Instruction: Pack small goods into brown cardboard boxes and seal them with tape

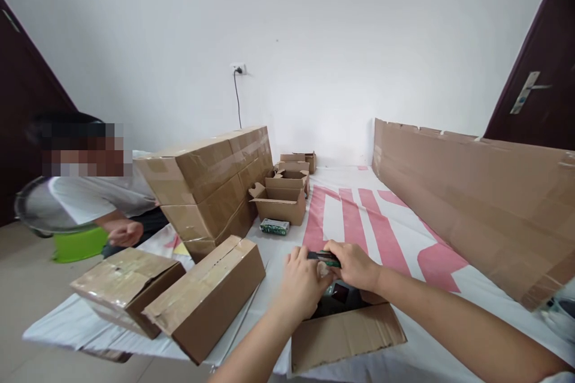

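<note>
My left hand (302,282) and my right hand (354,264) meet over an open cardboard box (345,329) at the near edge of the white-and-red sheet. Together they hold a small dark green packet (324,258), my right fingers pinching its right end, my left fingers at its left end. Dark items lie inside the box under my hands, mostly hidden. A front flap of the box hangs open toward me.
Two taped boxes (206,296) (126,287) lie at the left front. A tall stack of sealed cartons (211,185) stands behind them, with small open boxes (281,200) and a green packet (274,227) beside. A flat cardboard sheet (476,203) lines the right. Another person (96,203) crouches at left.
</note>
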Action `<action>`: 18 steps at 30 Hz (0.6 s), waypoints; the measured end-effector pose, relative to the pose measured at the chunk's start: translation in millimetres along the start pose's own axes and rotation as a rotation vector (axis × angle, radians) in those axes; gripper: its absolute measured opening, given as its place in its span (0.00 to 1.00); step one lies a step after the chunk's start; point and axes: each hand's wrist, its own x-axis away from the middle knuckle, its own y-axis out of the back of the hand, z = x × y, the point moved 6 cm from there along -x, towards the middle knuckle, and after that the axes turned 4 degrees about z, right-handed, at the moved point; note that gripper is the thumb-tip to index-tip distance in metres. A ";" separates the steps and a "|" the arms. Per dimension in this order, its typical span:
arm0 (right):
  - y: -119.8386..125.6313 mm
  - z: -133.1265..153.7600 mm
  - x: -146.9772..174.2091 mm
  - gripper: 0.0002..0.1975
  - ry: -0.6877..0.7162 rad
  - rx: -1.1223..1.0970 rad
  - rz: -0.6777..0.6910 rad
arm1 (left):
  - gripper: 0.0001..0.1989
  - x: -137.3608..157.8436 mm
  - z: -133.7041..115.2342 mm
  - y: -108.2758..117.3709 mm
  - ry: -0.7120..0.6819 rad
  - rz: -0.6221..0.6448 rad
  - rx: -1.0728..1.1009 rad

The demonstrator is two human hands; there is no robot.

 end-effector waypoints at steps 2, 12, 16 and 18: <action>-0.5 -3.8 6.1 0.11 -0.046 -0.008 -0.015 | 0.05 -15.2 -5.2 -6.3 -0.004 0.046 0.080; -3.5 -21.7 31.9 0.12 -0.266 0.015 -0.001 | 0.08 -26.8 4.5 -30.5 0.087 0.031 0.207; -6.0 -23.1 27.0 0.14 -0.290 0.021 0.031 | 0.09 -24.7 15.9 -30.0 0.121 -0.033 0.314; -6.2 -23.9 25.4 0.14 -0.294 -0.001 0.036 | 0.10 -21.5 24.4 -25.4 0.151 -0.058 0.397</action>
